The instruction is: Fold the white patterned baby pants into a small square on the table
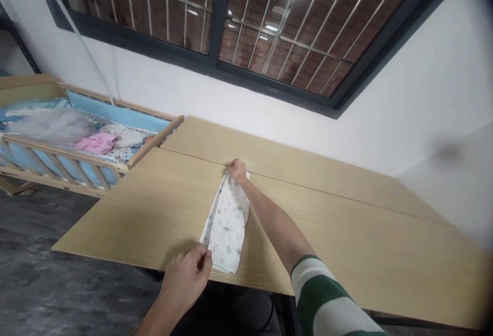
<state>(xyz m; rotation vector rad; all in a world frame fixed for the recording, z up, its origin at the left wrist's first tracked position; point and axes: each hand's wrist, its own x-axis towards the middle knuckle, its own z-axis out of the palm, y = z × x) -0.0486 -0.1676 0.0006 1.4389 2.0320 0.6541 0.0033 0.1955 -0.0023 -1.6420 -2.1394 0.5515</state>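
A small white cloth with a green printed pattern (227,223) lies stretched lengthwise on a light wooden table (346,233). My right hand (236,170) reaches across and pinches the cloth's far end near the table's seam. My left hand (187,276) pinches the near corner at the table's front edge. Both hands are closed on the fabric. My right arm wears a green and white striped sleeve (327,300).
A wooden baby cot (77,164) with blue lining and pink and white fabrics inside stands left of the table. A white wall with a barred dark-framed window (231,28) runs behind. The floor at the left is dark grey.
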